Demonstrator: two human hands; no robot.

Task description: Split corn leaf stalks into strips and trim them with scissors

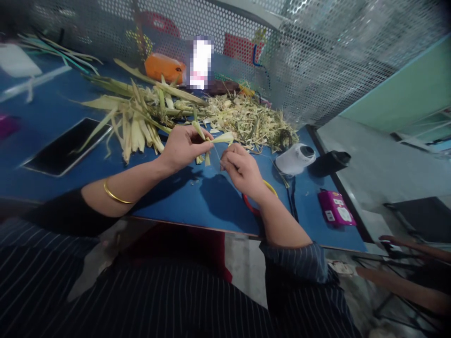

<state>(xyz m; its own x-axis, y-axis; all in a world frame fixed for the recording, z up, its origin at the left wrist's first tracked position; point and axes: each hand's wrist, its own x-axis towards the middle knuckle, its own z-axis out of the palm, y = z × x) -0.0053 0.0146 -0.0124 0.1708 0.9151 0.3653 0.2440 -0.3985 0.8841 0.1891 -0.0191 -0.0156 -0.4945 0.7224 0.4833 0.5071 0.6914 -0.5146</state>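
Observation:
My left hand (181, 149) is closed in a pinch on a small folded piece of pale green corn husk (223, 137), whose ends stick out on both sides of the fingertips. A thin white thread (216, 152) runs from the husk down toward my right hand (242, 166). The fingers of my right hand are curled and pinched around that thread, just right of the husk. A yellow and red ring-shaped handle (251, 204) shows partly behind my right wrist.
Husk strips (136, 126) and shredded husk (250, 119) lie along the mesh partition (306, 70). A dark phone (66, 146) is at left. White (295, 159) and black (331, 163) thread spools and a purple packet (336, 208) sit at right. A person's arm (401, 284) shows lower right.

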